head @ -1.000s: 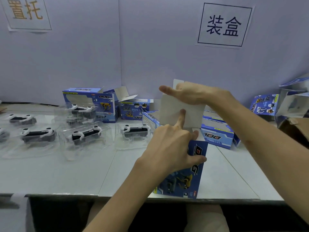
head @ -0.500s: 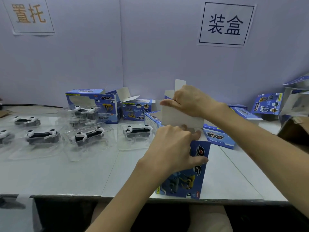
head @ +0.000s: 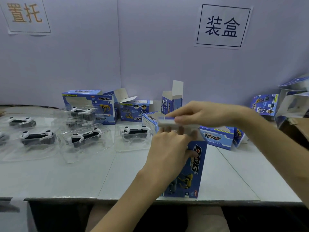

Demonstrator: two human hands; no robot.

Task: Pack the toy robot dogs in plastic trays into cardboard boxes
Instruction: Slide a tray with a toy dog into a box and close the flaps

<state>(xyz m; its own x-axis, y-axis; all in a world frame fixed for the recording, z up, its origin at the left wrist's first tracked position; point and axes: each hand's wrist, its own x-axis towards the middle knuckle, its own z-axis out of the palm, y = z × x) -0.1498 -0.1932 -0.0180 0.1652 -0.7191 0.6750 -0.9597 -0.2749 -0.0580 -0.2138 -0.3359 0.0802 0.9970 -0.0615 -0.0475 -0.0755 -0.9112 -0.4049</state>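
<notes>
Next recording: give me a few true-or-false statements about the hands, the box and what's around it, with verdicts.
1. The left hand grips the upright box. True.
2. The right hand hangs idle, holding nothing. False: it pinches the box's top flap.
3. Trays holding toy dogs lie to the box's left. True.
4. The wall bears no signs. False: two signs hang on it.
</notes>
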